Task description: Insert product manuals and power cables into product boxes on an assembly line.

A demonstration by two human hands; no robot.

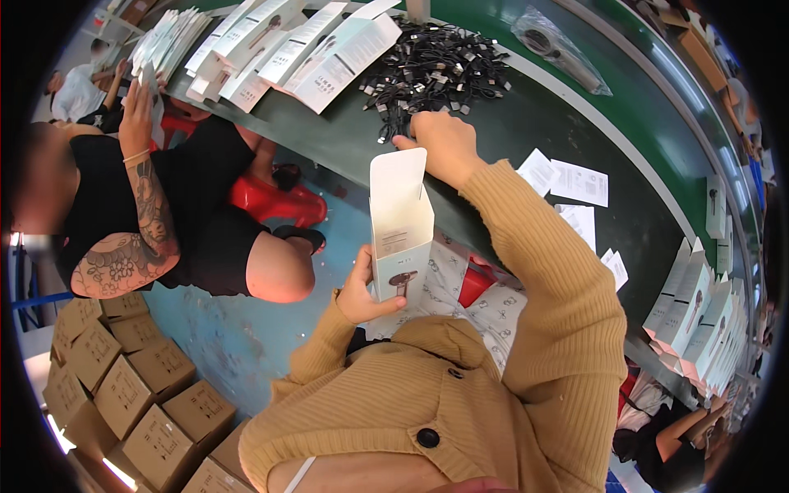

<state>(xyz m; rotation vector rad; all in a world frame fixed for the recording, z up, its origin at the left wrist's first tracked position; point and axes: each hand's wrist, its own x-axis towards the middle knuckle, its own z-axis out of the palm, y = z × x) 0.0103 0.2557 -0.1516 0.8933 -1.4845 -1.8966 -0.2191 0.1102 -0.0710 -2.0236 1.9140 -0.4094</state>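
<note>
In my left hand point(362, 287) is a tall, pale carton point(401, 246) with a dark handheld device pictured on its front. The carton stands upright with its top flap raised, and my fingers wrap its lower part. My right hand point(444, 146) is at the near edge of a heap of black USB cables point(440, 70) on the green-topped bench. Its fingers are curled and appear to pinch a black cable at the heap's edge; the fingertips are partly hidden.
Several pale cartons point(320, 70) lie at the bench's far left, more point(694, 316) at the right. Printed leaflets point(579, 182) lie right of my arm, and a bagged dark device point(559, 49) behind. A seated co-worker point(164, 205) is at left, brown boxes point(156, 394) below.
</note>
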